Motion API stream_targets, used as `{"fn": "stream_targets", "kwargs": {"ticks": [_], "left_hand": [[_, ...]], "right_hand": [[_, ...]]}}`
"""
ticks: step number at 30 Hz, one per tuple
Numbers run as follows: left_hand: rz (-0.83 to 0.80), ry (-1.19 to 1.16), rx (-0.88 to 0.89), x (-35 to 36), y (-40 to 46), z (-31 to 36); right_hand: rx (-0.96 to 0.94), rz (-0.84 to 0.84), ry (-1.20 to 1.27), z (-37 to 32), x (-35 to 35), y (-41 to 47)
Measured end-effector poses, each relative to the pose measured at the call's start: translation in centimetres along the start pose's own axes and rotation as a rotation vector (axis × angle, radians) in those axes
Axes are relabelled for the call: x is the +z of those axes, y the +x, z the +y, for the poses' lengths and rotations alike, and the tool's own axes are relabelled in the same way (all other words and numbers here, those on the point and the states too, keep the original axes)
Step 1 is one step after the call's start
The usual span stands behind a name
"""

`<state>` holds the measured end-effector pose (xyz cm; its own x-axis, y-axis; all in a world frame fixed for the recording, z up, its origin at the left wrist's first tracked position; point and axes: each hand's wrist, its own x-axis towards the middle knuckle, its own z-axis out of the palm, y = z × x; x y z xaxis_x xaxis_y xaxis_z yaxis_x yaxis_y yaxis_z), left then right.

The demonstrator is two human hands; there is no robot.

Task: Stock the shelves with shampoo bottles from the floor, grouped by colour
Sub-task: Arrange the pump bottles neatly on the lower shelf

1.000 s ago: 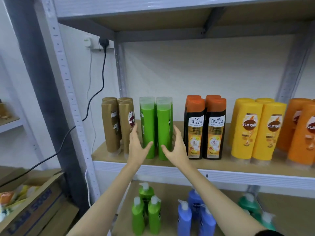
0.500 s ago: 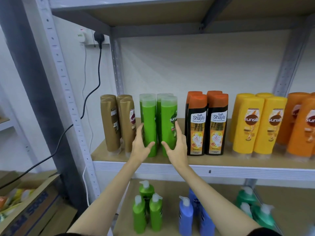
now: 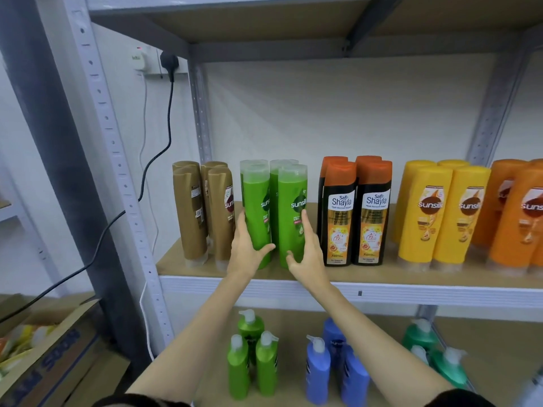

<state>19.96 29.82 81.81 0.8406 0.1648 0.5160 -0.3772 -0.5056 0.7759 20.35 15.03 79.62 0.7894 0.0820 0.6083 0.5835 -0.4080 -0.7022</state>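
Shelf (image 3: 382, 279): carries upright bottles in colour groups: brown, green, black-orange, yellow, orange.
Green Sunsilk bottles (image 3: 274, 212): four, long axes vertical, between the brown and Shayla groups.
My left hand (image 3: 245, 251): wraps the front-left bottle, thumb across its front.
My right hand (image 3: 305, 254): cups the front-right bottle, fingers up its right side.
Key relation: both bottles directly ahead, each hand on its own.

Open air above the bottle tops up to the upper shelf board (image 3: 293, 22). Narrow gaps beside the green bottles (image 3: 273, 212): brown bottles (image 3: 202, 212) just left, black Shayla bottles (image 3: 357, 212) just right. Bare strip of shelf (image 3: 367, 274) along the front edge. Steel upright (image 3: 117, 171) blocking the far left.
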Motion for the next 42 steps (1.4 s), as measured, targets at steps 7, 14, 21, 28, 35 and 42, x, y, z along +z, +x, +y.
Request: {"fn": "stream_targets", "kwargs": {"ticks": [7,14,21,28,35,42], "left_hand": [[0.062,-0.003,-0.045,0.0,0.3,-0.4],[-0.033,-0.14,-0.113,0.1,0.5,-1.4],[0.055,-0.06,-0.058,0.8,0.6,-0.6],[0.044,-0.058,-0.06,0.4,0.5,-1.3],[0.026,-0.049,-0.043,0.1,-0.2,-1.1],[0.078,0.026,-0.072,0.8,-0.5,-1.1]], "right_hand": [[-0.052,0.081,-0.152,0.2,0.4,-0.3],[-0.077,0.102,-0.304,-0.1,0.7,-0.6],[-0.079,0.059,-0.204,-0.3,0.1,-0.8],[-0.047,0.058,-0.237,-0.1,0.0,-0.7],[-0.013,0.034,-0.179,-0.8,-0.2,-0.5],[0.02,0.001,-0.086,-0.6,-0.5,-0.1]]}}
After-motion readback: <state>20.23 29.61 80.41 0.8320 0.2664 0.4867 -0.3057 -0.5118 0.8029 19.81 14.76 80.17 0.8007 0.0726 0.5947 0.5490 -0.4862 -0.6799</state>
